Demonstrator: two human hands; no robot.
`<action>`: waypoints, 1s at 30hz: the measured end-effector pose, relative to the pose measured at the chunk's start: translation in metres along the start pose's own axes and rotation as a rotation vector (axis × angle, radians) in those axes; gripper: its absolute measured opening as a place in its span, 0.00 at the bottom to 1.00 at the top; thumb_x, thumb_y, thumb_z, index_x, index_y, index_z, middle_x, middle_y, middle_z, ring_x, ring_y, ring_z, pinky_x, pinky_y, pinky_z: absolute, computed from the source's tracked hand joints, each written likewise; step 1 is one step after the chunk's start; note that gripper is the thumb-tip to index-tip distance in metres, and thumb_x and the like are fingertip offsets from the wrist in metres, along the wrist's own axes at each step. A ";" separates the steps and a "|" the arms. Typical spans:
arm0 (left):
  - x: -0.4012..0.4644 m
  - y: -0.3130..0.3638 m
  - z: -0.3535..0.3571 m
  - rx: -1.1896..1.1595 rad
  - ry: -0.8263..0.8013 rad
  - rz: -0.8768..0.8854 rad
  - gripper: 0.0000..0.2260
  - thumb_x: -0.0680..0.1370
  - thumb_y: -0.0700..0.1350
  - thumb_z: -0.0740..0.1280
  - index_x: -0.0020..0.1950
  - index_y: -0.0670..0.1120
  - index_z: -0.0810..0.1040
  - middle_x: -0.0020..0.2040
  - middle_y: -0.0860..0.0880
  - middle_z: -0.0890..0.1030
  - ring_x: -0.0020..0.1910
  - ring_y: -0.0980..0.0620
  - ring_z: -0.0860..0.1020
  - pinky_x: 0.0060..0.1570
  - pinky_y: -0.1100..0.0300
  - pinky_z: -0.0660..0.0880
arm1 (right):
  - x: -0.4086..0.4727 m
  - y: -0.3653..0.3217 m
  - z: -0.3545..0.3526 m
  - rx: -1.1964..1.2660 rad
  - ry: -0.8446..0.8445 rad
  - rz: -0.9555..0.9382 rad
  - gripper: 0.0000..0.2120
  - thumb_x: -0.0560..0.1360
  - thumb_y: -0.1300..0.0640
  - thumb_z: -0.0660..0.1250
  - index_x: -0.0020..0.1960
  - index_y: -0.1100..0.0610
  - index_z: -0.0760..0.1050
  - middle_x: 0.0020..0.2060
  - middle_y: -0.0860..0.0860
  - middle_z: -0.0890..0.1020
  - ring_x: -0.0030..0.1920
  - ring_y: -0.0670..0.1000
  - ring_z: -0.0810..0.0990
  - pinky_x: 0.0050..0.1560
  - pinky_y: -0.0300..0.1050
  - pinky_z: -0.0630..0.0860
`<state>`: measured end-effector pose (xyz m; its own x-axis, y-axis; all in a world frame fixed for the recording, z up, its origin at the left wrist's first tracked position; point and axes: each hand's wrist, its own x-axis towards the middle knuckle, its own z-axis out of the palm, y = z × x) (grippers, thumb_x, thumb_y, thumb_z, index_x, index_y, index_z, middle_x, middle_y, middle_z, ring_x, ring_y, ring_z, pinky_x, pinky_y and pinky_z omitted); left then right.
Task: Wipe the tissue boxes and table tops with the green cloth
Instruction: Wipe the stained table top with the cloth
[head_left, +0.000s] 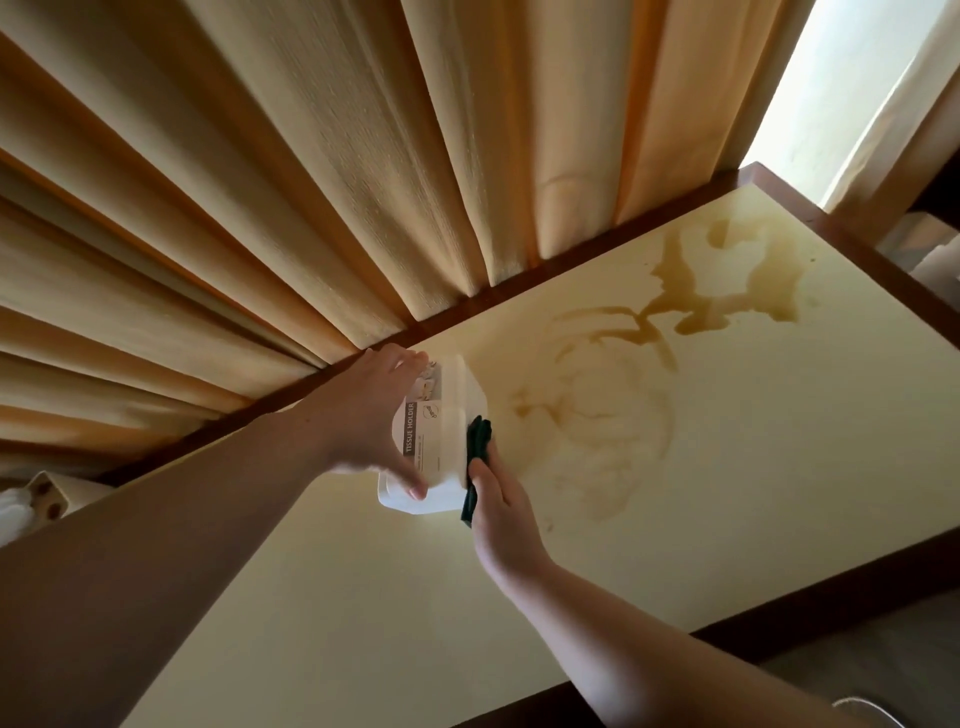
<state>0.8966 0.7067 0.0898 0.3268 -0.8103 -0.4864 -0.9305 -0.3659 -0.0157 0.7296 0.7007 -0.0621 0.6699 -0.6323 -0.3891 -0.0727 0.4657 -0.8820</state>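
You had the tissue box (434, 441), a white holder labelled "TISSUE HOLDER", near the back edge of the table (363, 597), close to the curtain (311, 182). Your left hand (371, 415) came over the top of it, fingers and thumb curled round the body, gripping it. That grip looked meant to brace the box so it would not skid while the other hand rubbed.

Your right hand (501, 499) pressed the green cloth (475, 467) flat against the side of the box that faced the right edge of the table. The fingers lay fairly straight over the cloth, and the cloth sat sandwiched between palm and box. Whether the thumb pinched the cloth from below, I could not tell.

So the step in hand was the box itself, its side panel getting the wipe.

The table top was not yet done. A brown spill (727, 280) pooled toward the far right corner, with smeared rings (597, 410) trailing from it to just beside the box. That would want the cloth next, I judged, and the box lifted clear or shifted off the wet patch.
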 end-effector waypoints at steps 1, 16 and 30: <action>0.001 0.000 0.000 -0.002 -0.003 0.002 0.67 0.52 0.69 0.83 0.82 0.52 0.52 0.75 0.56 0.61 0.72 0.55 0.61 0.67 0.59 0.64 | 0.003 -0.006 0.001 0.007 0.007 -0.009 0.25 0.81 0.51 0.53 0.77 0.39 0.68 0.63 0.41 0.82 0.63 0.46 0.80 0.64 0.51 0.77; 0.000 -0.001 -0.002 0.004 -0.019 0.025 0.67 0.53 0.68 0.83 0.82 0.50 0.51 0.76 0.55 0.59 0.74 0.53 0.60 0.71 0.55 0.64 | 0.035 -0.013 -0.003 0.011 0.091 0.025 0.22 0.85 0.57 0.55 0.70 0.35 0.73 0.63 0.37 0.80 0.64 0.39 0.77 0.65 0.41 0.71; -0.004 -0.001 -0.001 -0.061 0.013 0.028 0.66 0.53 0.66 0.84 0.83 0.51 0.53 0.76 0.55 0.60 0.74 0.54 0.60 0.69 0.58 0.63 | 0.046 -0.070 0.010 0.028 0.068 -0.016 0.17 0.83 0.53 0.55 0.60 0.36 0.78 0.51 0.55 0.85 0.50 0.56 0.83 0.55 0.60 0.79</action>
<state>0.8963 0.7095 0.0924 0.3037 -0.8264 -0.4741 -0.9276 -0.3702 0.0510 0.7732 0.6452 -0.0153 0.6192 -0.6800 -0.3928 -0.0407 0.4717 -0.8808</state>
